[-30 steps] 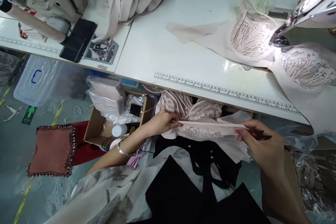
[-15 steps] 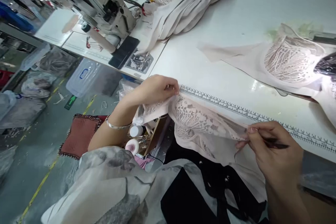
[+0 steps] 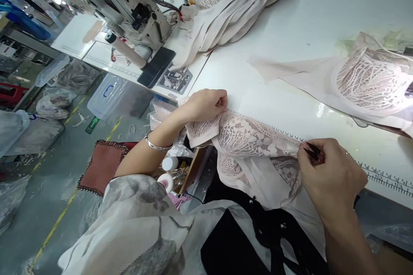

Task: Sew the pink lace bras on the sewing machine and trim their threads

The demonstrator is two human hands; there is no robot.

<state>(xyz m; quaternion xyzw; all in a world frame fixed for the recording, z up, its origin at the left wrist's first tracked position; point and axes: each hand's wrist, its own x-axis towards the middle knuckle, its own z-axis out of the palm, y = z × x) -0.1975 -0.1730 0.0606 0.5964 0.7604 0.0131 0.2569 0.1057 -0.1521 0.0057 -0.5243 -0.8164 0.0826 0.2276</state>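
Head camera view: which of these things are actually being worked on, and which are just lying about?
In hand: lace piece, pinched by left hand and right hand; dark tool in the right.

Lying about: fabric pile, phone, sewing machine, bottle.

Garment sewing workshop, production floor.

I sit at a white worktop (image 3: 290, 21) with a measuring scale (image 3: 383, 176) printed along its front edge. An industrial sewing machine (image 3: 129, 4) stands on the neighbouring station to my left. Lace garment pieces (image 3: 371, 81) lie on the worktop, with a stack of matching fabric (image 3: 238, 8) further back. The concrete floor (image 3: 38, 206) carries yellow line markings and a green arrow sign (image 3: 92, 124). Bagged material (image 3: 48, 105) and a plastic storage bin (image 3: 108, 94) sit under the stations.
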